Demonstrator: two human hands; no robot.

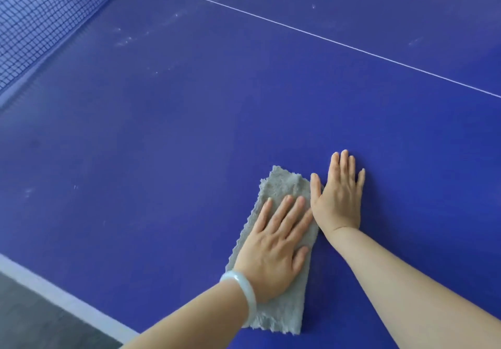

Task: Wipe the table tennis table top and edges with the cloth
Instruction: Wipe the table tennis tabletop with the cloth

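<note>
We find the left hand [273,248], fingers straight, pressing the grey cloth [282,186] flat on the desk [162,145] at 6 o'clock; right hand [339,199] flat beside it, holding nothing. Pale smudges [124,40] show toward 11 o'clock; we judge much surface and the edges [54,291] outstanding.

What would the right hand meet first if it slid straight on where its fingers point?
Nothing solid, as far as the picture shows: ahead of the right hand lies only bare blue table top, then the thin white line painted on it. The cloth lies beside it.
</note>
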